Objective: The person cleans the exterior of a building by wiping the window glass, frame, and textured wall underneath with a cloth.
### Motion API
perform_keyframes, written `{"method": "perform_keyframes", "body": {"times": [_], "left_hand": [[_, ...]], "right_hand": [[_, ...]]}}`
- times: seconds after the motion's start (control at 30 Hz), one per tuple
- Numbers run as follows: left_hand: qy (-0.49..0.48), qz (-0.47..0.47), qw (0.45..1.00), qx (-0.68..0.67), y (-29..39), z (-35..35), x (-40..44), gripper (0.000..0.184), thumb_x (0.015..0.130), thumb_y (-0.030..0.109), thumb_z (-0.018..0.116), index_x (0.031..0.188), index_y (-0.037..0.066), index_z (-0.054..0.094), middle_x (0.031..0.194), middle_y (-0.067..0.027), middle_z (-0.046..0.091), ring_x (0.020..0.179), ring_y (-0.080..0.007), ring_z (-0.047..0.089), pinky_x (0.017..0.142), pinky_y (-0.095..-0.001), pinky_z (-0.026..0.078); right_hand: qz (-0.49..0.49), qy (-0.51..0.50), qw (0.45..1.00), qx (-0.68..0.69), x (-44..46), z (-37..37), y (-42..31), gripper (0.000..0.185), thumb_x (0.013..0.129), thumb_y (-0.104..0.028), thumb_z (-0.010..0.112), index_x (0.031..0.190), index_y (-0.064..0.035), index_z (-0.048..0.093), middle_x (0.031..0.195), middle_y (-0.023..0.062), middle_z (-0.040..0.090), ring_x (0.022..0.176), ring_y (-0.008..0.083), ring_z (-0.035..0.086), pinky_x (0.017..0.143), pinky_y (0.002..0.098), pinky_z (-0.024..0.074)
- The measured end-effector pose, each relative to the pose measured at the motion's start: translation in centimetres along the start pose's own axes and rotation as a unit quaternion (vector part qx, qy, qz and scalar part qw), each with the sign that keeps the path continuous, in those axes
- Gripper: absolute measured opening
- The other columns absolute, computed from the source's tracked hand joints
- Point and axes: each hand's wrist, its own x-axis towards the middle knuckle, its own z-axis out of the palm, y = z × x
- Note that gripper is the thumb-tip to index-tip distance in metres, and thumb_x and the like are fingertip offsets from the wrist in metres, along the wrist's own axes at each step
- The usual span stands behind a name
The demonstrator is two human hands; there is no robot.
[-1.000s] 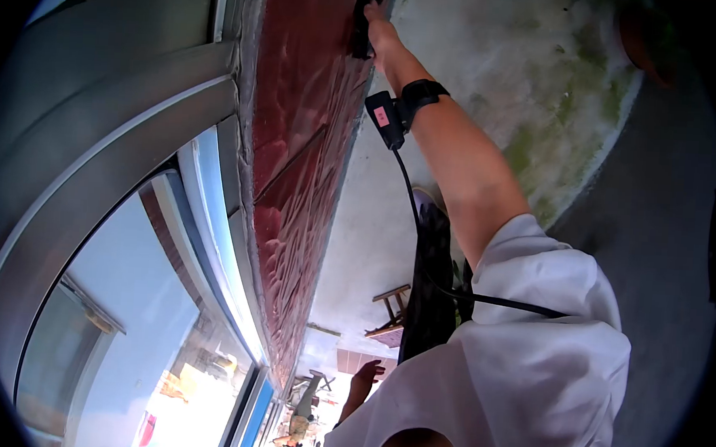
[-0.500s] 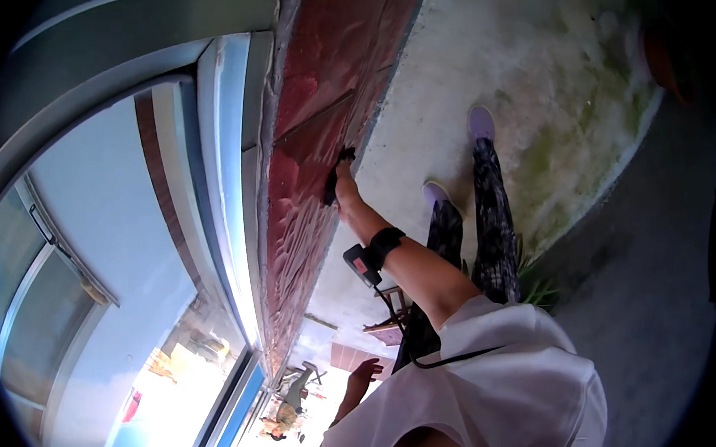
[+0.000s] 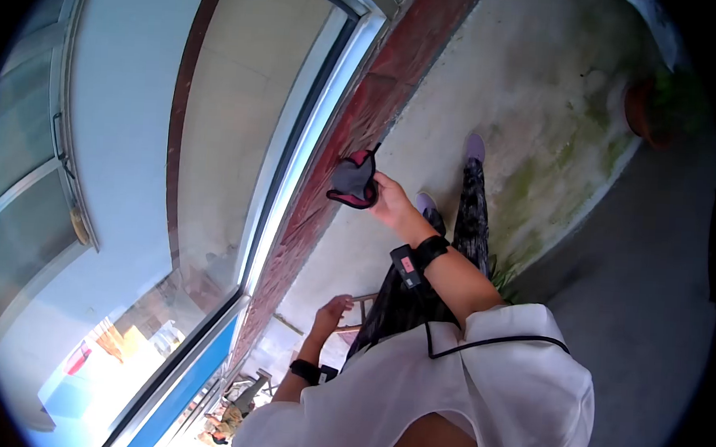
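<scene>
My right hand [image 3: 392,203] grips a grey cloth item [image 3: 353,177] with black and dark red edging. It hangs in front of the red tiled wall strip [image 3: 385,91], below the window frame. Whether it touches the wall I cannot tell. My left hand [image 3: 334,313] is lower in the view, near a wooden stool [image 3: 363,311], with its fingers apart and nothing visible in them. Black straps with small boxes are on both wrists, and a black cable runs from the right one.
A large window [image 3: 243,96] with a metal frame fills the left side. My legs and light purple shoes [image 3: 475,147] are on the mottled concrete floor [image 3: 535,95]. A potted plant [image 3: 641,113] is at the upper right. Another person [image 3: 224,420] is far off at the bottom.
My right hand has moved down along the red wall with the item, whose grey face now shows. My left arm has come further into view. The camera view has turned, showing more window.
</scene>
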Motion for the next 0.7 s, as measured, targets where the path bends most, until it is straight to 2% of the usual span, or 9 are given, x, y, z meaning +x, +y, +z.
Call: {"method": "perform_keyframes", "body": {"times": [0.03, 0.13, 0.2, 0.33, 0.4, 0.5, 0.53, 0.6, 0.7], "left_hand": [[-0.001, 0.036, 0.999, 0.024, 1.2, -0.4, 0.3, 0.033, 0.095, 0.031, 0.038, 0.116, 0.010, 0.052, 0.095, -0.0024, 0.063, 0.090, -0.0123, 0.059, 0.071, -0.0256, 0.046], [0.010, 0.109, 0.993, -0.031, 5.4, -0.8, 1.6, 0.028, 0.094, 0.023, 0.041, 0.116, 0.009, 0.052, 0.092, -0.0030, 0.063, 0.086, -0.0120, 0.060, 0.069, -0.0249, 0.047], [-0.001, 0.165, 0.985, -0.042, 9.3, -1.2, 1.9, 0.030, 0.094, 0.024, 0.041, 0.119, 0.010, 0.050, 0.094, -0.0023, 0.062, 0.086, -0.0113, 0.059, 0.071, -0.0242, 0.045], [-0.069, 0.228, 0.961, -0.140, 17.2, -2.5, 1.5, 0.047, 0.094, 0.040, 0.038, 0.125, 0.006, 0.044, 0.105, -0.0075, 0.058, 0.095, -0.0143, 0.057, 0.076, -0.0267, 0.044], [-0.163, 0.227, 0.913, -0.296, 20.1, -2.8, 1.0, 0.059, 0.092, 0.048, 0.037, 0.128, 0.001, 0.039, 0.114, -0.0101, 0.054, 0.101, -0.0170, 0.054, 0.081, -0.0302, 0.044], [-0.219, 0.284, 0.861, -0.361, 24.4, -2.3, -0.5, 0.062, 0.091, 0.048, 0.039, 0.129, -0.001, 0.036, 0.121, -0.0104, 0.050, 0.106, -0.0186, 0.052, 0.085, -0.0339, 0.043], [-0.208, 0.292, 0.879, -0.315, 24.8, -2.1, -0.1, 0.058, 0.091, 0.043, 0.043, 0.127, -0.002, 0.038, 0.122, -0.0099, 0.048, 0.108, -0.0187, 0.051, 0.087, -0.0357, 0.043], [-0.197, 0.257, 0.883, -0.340, 25.6, -0.9, 0.1, 0.050, 0.090, 0.032, 0.050, 0.127, 0.002, 0.039, 0.120, -0.0100, 0.050, 0.106, -0.0180, 0.052, 0.088, -0.0337, 0.044], [-0.124, 0.245, 0.896, -0.348, 26.0, 0.7, 1.4, 0.040, 0.088, 0.024, 0.055, 0.120, 0.002, 0.046, 0.111, -0.0076, 0.056, 0.100, -0.0141, 0.055, 0.086, -0.0298, 0.045]], "right_hand": [[-0.002, -0.002, 1.000, -0.013, -2.2, 1.0, -0.8, 0.032, 0.091, -0.023, 0.041, 0.115, -0.0042, 0.051, 0.114, 0.0074, 0.058, 0.103, 0.0199, 0.056, 0.093, 0.0348, 0.0411], [0.031, -0.164, 0.986, -0.023, -8.3, 5.1, -3.0, 0.036, 0.092, -0.025, 0.035, 0.115, -0.0024, 0.051, 0.113, 0.0084, 0.058, 0.105, 0.0205, 0.055, 0.095, 0.0349, 0.0397], [0.017, -0.180, 0.983, -0.043, -11.9, 8.5, -3.5, 0.037, 0.092, -0.026, 0.033, 0.115, -0.0022, 0.051, 0.113, 0.0087, 0.058, 0.105, 0.0207, 0.055, 0.095, 0.0357, 0.0394], [-0.042, -0.157, 0.985, -0.062, -16.4, 11.2, -2.7, 0.043, 0.093, -0.028, 0.027, 0.121, -0.0014, 0.047, 0.119, 0.0106, 0.054, 0.111, 0.0237, 0.051, 0.098, 0.0386, 0.0356], [-0.060, -0.176, 0.981, -0.060, -17.8, 11.9, -2.4, 0.047, 0.094, -0.032, 0.026, 0.126, -0.0012, 0.042, 0.127, 0.0123, 0.048, 0.118, 0.0262, 0.044, 0.102, 0.0396, 0.0304], [-0.081, -0.149, 0.984, -0.050, -19.8, 13.0, -1.5, 0.053, 0.094, -0.040, 0.027, 0.128, -0.0015, 0.041, 0.129, 0.0132, 0.046, 0.120, 0.0266, 0.042, 0.104, 0.0404, 0.0280], [-0.072, -0.163, 0.982, -0.065, -20.1, 13.1, -1.3, 0.063, 0.091, -0.051, 0.029, 0.129, -0.0016, 0.039, 0.131, 0.0132, 0.043, 0.122, 0.0271, 0.041, 0.105, 0.0409, 0.0263], [-0.045, -0.146, 0.986, -0.061, -20.2, 12.7, -1.3, 0.071, 0.087, -0.059, 0.033, 0.130, -0.0015, 0.039, 0.130, 0.0127, 0.045, 0.121, 0.0267, 0.041, 0.104, 0.0406, 0.0267], [-0.033, -0.152, 0.987, -0.045, -20.2, 12.4, -2.2, 0.059, 0.088, -0.050, 0.042, 0.125, -0.0034, 0.044, 0.126, 0.0110, 0.049, 0.116, 0.0244, 0.048, 0.099, 0.0396, 0.0353]]}}
